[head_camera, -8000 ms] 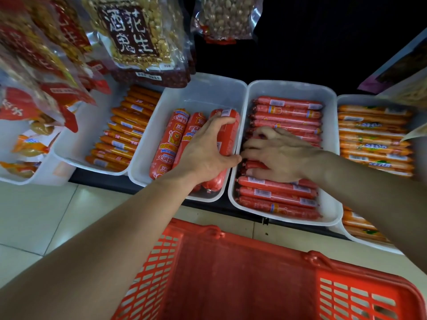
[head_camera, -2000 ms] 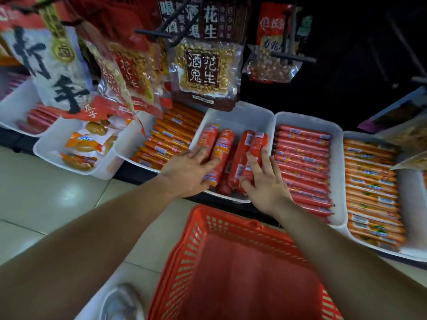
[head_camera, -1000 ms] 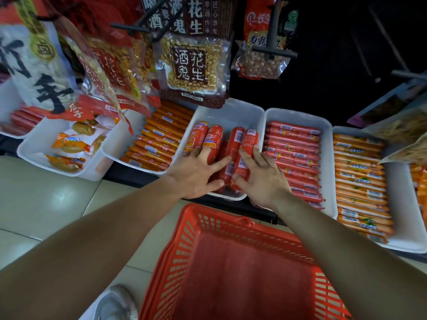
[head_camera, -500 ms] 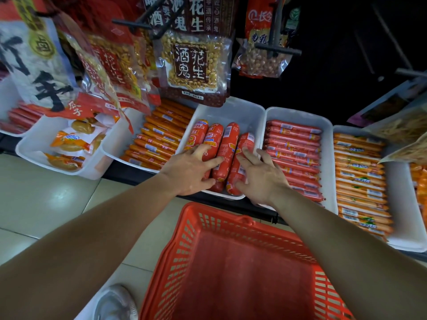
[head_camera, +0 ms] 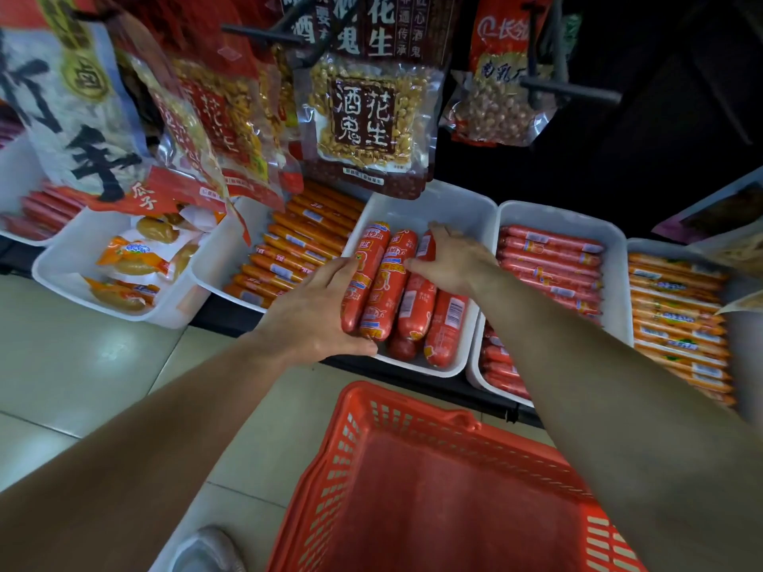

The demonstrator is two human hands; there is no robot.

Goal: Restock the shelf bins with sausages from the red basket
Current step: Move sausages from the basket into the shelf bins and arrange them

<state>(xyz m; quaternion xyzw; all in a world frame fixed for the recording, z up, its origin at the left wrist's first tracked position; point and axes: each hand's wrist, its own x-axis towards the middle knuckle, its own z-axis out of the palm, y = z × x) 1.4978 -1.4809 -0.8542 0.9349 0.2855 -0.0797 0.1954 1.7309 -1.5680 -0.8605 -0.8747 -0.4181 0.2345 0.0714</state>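
Four thick red sausages [head_camera: 388, 289] are seen side by side in the middle white bin [head_camera: 462, 208], a fifth partly hidden beneath. The left hand [head_camera: 318, 311] is cupped against the leftmost one; the right hand [head_camera: 452, 260] rests open-fingered on the far ends. The red basket [head_camera: 413, 414] stands nearest.

Low dark shelf [head_camera: 231, 313] with white bins [head_camera: 475, 208] side by side; tiled floor [head_camera: 82, 365] under red basket [head_camera: 433, 489]

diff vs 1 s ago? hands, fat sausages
Right hand slid from the near ends of the fat sausages to their far ends. Left hand stayed cupped on the left side. Sausages now lie in a tidier row. White bin and basket unchanged.
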